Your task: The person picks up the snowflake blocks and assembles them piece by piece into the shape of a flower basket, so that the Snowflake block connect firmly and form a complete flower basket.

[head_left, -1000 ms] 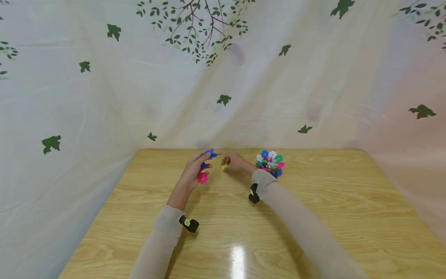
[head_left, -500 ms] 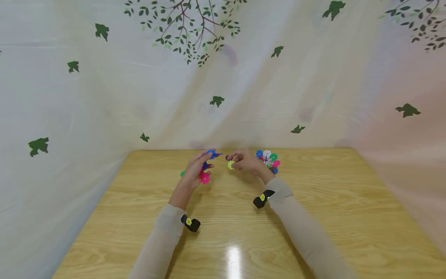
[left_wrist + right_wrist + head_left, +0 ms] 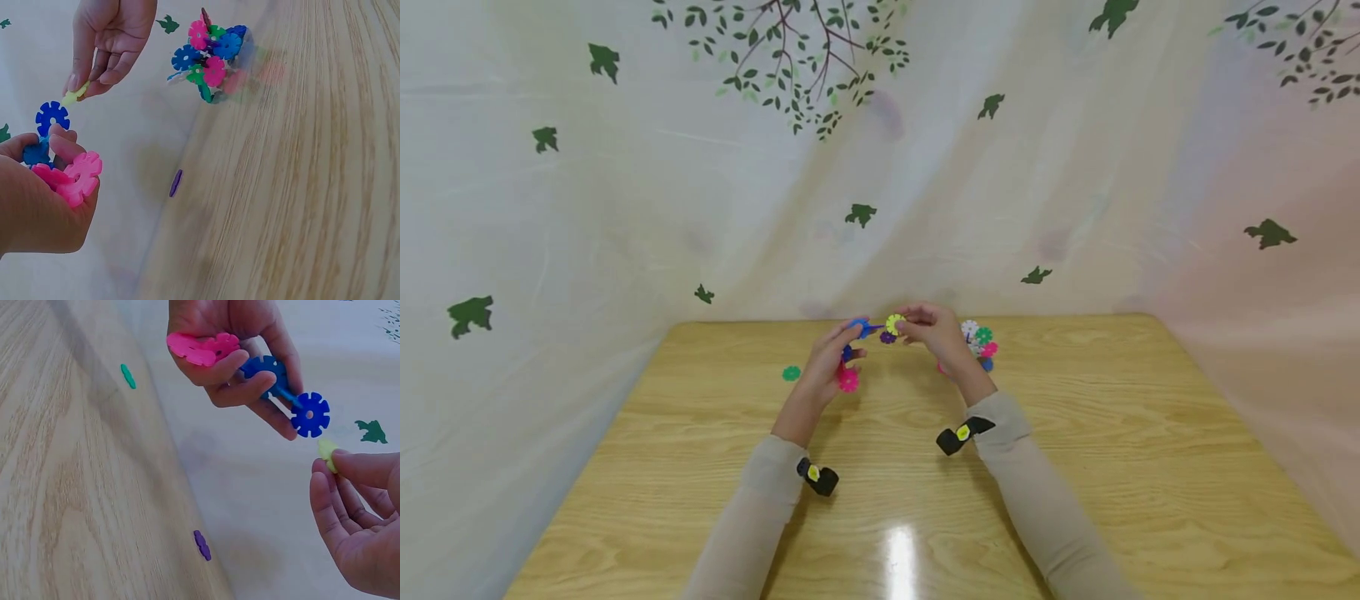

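My left hand holds a short chain of notched plastic snowflake discs. Pink discs lie at the palm, and a dark blue disc sticks out past the fingertips. Thumb and fingers of my right hand pinch a yellow snowflake disc by its edge. In both wrist views the yellow disc is right at the notched rim of the dark blue one. A purple disc lies flat on the table beyond the hands.
A green disc lies on the wooden table left of my left hand. Behind my right wrist stands a multicoloured cluster of joined discs, partly hidden in the head view. A printed cloth hangs behind the table's far edge.
My right hand has raised the yellow disc from near the table up to the left hand's blue disc. The purple and green discs have come into fuller view. The left hand keeps its hold.
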### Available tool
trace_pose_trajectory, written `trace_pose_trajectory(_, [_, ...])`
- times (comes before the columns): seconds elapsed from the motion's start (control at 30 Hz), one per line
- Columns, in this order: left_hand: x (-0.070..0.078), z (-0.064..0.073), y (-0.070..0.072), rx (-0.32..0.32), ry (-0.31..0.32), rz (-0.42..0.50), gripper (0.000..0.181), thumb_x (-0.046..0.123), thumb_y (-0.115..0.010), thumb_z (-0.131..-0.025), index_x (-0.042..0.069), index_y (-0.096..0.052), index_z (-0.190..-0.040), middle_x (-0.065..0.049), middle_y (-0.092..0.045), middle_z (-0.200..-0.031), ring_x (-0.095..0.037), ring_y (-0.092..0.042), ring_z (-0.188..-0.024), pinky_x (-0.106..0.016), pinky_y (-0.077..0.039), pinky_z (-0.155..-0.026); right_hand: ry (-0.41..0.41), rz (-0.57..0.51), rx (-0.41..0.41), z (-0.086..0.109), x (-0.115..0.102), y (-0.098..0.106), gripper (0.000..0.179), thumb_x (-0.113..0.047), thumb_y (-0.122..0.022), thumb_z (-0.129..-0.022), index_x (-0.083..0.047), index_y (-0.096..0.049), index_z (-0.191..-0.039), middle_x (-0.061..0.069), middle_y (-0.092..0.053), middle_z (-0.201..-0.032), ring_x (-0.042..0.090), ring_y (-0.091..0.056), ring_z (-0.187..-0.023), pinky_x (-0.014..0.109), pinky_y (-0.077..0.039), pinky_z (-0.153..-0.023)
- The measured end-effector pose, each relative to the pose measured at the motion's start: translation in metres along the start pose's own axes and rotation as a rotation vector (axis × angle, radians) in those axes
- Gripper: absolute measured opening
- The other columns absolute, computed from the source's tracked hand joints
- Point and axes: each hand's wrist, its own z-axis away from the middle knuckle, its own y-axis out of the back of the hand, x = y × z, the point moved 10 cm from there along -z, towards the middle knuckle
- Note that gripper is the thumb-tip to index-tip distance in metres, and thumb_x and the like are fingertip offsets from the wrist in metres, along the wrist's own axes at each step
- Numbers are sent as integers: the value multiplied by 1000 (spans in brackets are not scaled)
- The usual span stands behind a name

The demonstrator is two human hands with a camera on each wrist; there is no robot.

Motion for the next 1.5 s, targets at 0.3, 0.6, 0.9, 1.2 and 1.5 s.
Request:
trace_pose_trajectory(0.3, [4,0,-4,19,-19,8,41,28,-63,-102,17,-61,-141,0,-58,-126,-7,-56,-77,-16,-45,-56,16,-34,42,0,-5,-1,34,-2,-73,-92,13,-64,-121,3,-73,-92,27,-71,-84,46,-62,-84])
trace_pose_trajectory(0.6, [3,3,-5,71,-30,10,27,25,-78,-92,13,-74,-116,5,-62,-102,-8,-56,-77,-16,-44,-53,51,-20,26,2,-7,-3,29,-2,-74,-92,11,-67,-117,-7,-72,-84,10,-70,-72,28,-61,-70])
trace_pose_trajectory(0.9, [2,5,-5,49,-11,21,5,23,-79,-91,18,-77,-93,4,-62,-94,-5,-53,-63,-15,-38,-49,104,-72,2,8,-14,-6,26,3,-74,-90,16,-66,-111,-6,-72,-79,11,-68,-69,23,-58,-63])
trace_pose_trajectory(1.2, [-2,7,-7,54,1,4,14,26,-78,-91,16,-78,-101,1,-66,-99,-5,-57,-67,-14,-40,-47,112,-121,-26,10,-14,-8,26,3,-72,-91,18,-65,-111,-5,-73,-81,14,-67,-70,25,-59,-65])
trace_pose_trajectory(1.5, [-14,3,-9,-31,21,-84,42,37,-64,-101,12,-66,-135,-1,-68,-127,-19,-61,-100,-22,-50,-69,18,-75,-26,7,-3,-7,33,1,-70,-94,19,-61,-120,-7,-72,-84,9,-67,-72,25,-60,-70])
